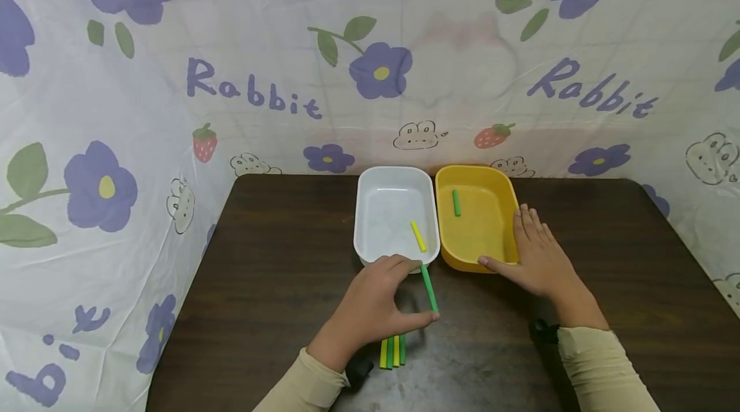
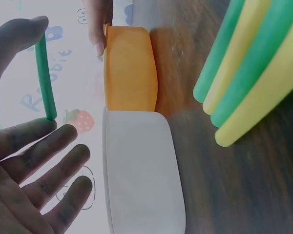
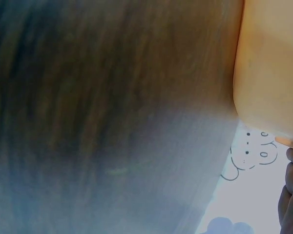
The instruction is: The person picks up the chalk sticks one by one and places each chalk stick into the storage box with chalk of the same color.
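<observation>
My left hand (image 1: 372, 299) pinches a green stick (image 1: 429, 287) by its two ends, between thumb and index finger. The other fingers are spread in the left wrist view. That stick is over the table, close to the front of the white container (image 1: 363, 206), in which a yellow stick (image 1: 419, 236) lies. My right hand (image 1: 540, 258) rests at the near right corner of the yellow container (image 1: 474, 265), its fingers straight along the right rim and the thumb on the front rim. Inside this container lies another green stick (image 1: 456, 202).
Several green and yellow sticks (image 2: 244, 63) lie side by side on the dark wooden table (image 1: 277, 283), partly hidden under my left hand in the head view. Both containers stand next to each other at the table's back edge, before a patterned cloth (image 1: 260, 26).
</observation>
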Demonstrator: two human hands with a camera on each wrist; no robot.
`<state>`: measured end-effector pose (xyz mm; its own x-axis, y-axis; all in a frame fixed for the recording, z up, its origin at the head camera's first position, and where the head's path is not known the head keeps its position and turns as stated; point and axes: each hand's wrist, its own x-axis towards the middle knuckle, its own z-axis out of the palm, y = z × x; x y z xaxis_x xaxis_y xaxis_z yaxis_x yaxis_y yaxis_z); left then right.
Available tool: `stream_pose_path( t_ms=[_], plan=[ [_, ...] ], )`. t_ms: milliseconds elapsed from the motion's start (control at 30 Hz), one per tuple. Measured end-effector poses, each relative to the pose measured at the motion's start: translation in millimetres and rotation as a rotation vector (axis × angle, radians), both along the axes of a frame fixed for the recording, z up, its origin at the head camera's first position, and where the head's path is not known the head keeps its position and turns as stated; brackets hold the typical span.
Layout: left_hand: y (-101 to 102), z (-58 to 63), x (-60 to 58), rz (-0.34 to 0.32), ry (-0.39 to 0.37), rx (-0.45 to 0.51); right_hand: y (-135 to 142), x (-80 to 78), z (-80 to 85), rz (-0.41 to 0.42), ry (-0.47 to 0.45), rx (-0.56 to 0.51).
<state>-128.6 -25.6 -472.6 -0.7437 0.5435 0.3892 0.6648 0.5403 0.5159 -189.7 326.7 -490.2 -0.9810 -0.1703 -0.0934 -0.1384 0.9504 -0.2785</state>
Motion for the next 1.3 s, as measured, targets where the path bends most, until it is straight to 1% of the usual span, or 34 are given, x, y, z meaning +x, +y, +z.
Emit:
stream_pose_path(
  t_ms=[367, 567, 800, 1067, 1300],
  plan=[
    [8, 2.7, -12.3, 0.008, 0.042, -0.033, 2, -0.5, -2.7, -0.006, 0.008, -0.009],
    [9, 2.9, -18.7, 0.005, 0.024, -0.035, 1, 0.4, -2.1, -0.009, 0.003, -0.014],
    [12, 6.2, -23.2, 0.024, 0.000, -0.061, 0, 1.3, -0.8, -0.011, 0.006, -0.024],
    [20, 10.8, -30.2, 0.018, 0.019, -0.080, 0, 0.9, -2.9, -0.013, 0.018, -0.027],
    [28, 17.3, -36.4, 0.009, 0.027, -0.092, 1, 0.4, -2.9, -0.015, 0.028, -0.025]
  ],
)
